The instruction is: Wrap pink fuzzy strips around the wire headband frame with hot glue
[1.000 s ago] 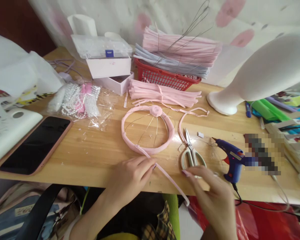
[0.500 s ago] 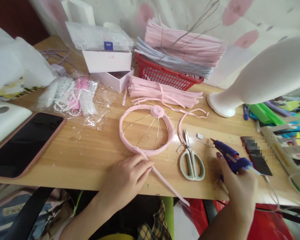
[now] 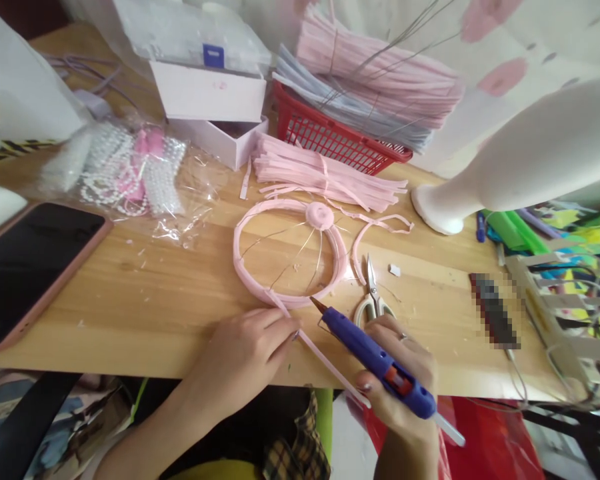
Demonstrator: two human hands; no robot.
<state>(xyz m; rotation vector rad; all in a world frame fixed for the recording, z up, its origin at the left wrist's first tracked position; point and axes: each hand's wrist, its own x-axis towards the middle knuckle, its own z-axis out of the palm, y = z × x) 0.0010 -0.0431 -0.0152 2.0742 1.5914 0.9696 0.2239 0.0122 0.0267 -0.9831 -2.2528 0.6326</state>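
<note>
Far left of the left hand: phone (image 3: 40, 267), flat on the table (image 3: 145, 333), screen dark. Beyond and left of that hand: clear plastic bag (image 3: 130, 173) with white bead strings and something pink. Farther beyond, slightly left of it: white box (image 3: 207, 91), clear case with a blue latch (image 3: 213, 56) on top.

Left hand (image 3: 253, 347): thumb and fingers pinched together on the pink strip. Pink ring (image 3: 241, 270) lies on the table just beyond its fingertips; round pink disc (image 3: 320, 216) on the far rim, thin wires running from there toward the near rim. Pink strip (image 3: 330, 365) goes from the near rim, through the left-hand pinch, then slants toward the right thumb; free end past the table edge. Can't tell if it touches that thumb.

Beyond both hands, past the ring: bundle of pink strips (image 3: 330, 177), then red basket (image 3: 333, 138) with pink and grey-blue bundles on it.

Right hand (image 3: 415, 357): fingers wrapped around the blue glue gun (image 3: 363, 347), nozzle aimed away and left, just beside the ring's near rim. Contact unclear. Scissors (image 3: 373, 291) just beyond the gun, handles partly hidden.

Right of the right hand: dark object (image 3: 495, 310), pixelated. Beyond it: big white form (image 3: 525, 150). Far right: pale rack (image 3: 545, 320).
</note>
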